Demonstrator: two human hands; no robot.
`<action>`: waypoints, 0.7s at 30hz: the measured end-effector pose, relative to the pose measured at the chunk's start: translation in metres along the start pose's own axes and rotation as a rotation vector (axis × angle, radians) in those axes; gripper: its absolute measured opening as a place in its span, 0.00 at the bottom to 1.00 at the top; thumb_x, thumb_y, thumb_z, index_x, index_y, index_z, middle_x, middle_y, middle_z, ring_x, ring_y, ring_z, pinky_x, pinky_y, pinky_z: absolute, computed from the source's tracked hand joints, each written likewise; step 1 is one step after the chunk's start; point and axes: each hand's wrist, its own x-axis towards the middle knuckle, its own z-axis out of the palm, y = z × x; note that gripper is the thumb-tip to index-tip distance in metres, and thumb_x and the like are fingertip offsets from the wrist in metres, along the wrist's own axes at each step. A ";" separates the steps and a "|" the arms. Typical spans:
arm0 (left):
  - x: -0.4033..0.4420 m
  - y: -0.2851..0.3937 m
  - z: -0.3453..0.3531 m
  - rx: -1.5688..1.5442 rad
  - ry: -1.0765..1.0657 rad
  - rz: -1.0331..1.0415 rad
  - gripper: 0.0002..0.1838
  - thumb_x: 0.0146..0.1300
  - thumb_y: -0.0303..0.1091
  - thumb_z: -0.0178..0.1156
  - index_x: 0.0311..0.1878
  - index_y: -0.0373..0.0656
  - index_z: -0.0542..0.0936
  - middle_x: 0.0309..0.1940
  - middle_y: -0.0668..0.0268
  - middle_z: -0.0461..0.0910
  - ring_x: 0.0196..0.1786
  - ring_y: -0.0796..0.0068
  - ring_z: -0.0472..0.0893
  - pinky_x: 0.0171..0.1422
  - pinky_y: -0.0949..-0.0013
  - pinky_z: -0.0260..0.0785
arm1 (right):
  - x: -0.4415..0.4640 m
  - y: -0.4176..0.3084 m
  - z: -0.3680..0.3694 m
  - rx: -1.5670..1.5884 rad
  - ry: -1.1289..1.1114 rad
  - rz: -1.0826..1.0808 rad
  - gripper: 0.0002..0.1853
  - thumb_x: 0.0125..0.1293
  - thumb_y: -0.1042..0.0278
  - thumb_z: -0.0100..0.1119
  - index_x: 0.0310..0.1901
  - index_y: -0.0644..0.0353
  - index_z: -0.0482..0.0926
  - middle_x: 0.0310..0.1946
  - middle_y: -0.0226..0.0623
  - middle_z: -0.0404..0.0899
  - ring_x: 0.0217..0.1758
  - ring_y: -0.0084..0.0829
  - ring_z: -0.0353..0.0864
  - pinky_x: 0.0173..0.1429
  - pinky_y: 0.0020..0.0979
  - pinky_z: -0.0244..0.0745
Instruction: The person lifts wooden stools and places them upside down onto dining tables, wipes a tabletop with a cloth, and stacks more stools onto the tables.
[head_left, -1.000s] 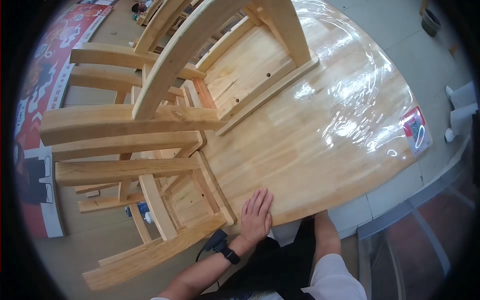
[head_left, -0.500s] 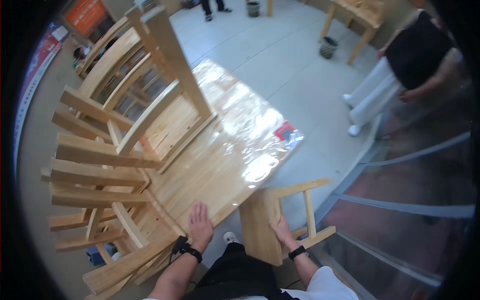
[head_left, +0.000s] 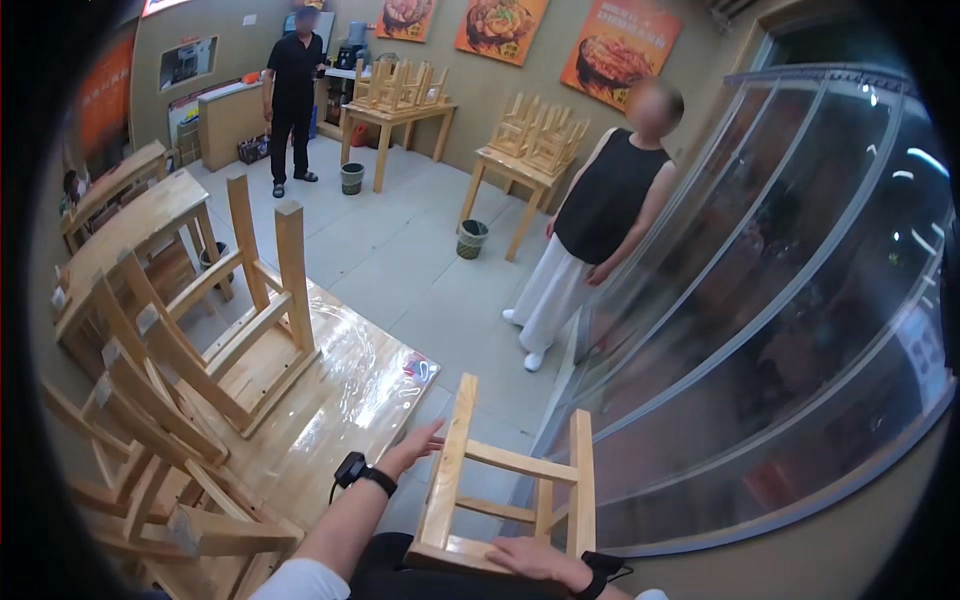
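Observation:
A wooden stool point(head_left: 520, 462) is in front of my body with its legs pointing up and away from me. My right hand point(head_left: 530, 558) grips the edge of its seat; part of the fingers and the seat's far face are hidden. My left hand point(head_left: 410, 448) is open, fingers stretched out beside the stool's left leg; whether they touch it I cannot tell. To the left stands a wooden table point(head_left: 350, 375) with a shiny clear cover. Several upturned stools point(head_left: 292, 270) sit on it, legs up.
A glass partition with pale strips point(head_left: 690, 330) runs along the right. A person in a black top point(head_left: 615, 195) stands near it, another person point(head_left: 293, 95) farther back. Two tables with upturned stools point(head_left: 530, 160), bins point(head_left: 471, 240) and a counter point(head_left: 232, 125) are behind.
The stool has swung from lying sideways to legs up, with my right hand now at its seat edge. My left hand has left the table for the stool's leg. My view has lifted.

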 end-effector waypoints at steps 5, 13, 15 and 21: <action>-0.009 0.057 0.054 -0.557 -0.364 0.186 0.16 0.61 0.44 0.52 0.43 0.41 0.73 0.28 0.69 0.73 0.29 0.81 0.74 0.34 0.79 0.71 | -0.026 -0.039 0.006 0.020 0.072 0.017 0.22 0.64 0.48 0.43 0.45 0.59 0.71 0.34 0.48 0.76 0.40 0.49 0.75 0.43 0.36 0.69; -0.105 0.163 0.081 -0.115 -0.186 0.760 0.30 0.47 0.43 0.61 0.51 0.37 0.66 0.38 0.65 0.70 0.41 0.80 0.69 0.46 0.72 0.64 | 0.010 0.014 -0.005 0.266 0.131 -0.058 0.18 0.57 0.53 0.58 0.38 0.61 0.76 0.33 0.42 0.74 0.39 0.41 0.73 0.44 0.34 0.67; -0.141 0.173 0.069 0.025 -0.026 0.816 0.32 0.46 0.43 0.63 0.53 0.37 0.65 0.42 0.61 0.71 0.46 0.77 0.69 0.49 0.72 0.64 | 0.043 0.027 -0.016 0.172 0.150 -0.196 0.16 0.53 0.56 0.61 0.36 0.61 0.76 0.30 0.40 0.73 0.36 0.40 0.72 0.41 0.34 0.67; -0.251 0.161 0.028 0.103 0.262 1.001 0.37 0.45 0.33 0.67 0.59 0.38 0.61 0.47 0.62 0.72 0.53 0.72 0.70 0.58 0.68 0.61 | 0.115 0.000 -0.077 -0.102 0.245 -0.607 0.14 0.44 0.61 0.67 0.32 0.57 0.79 0.23 0.36 0.68 0.32 0.37 0.69 0.35 0.33 0.66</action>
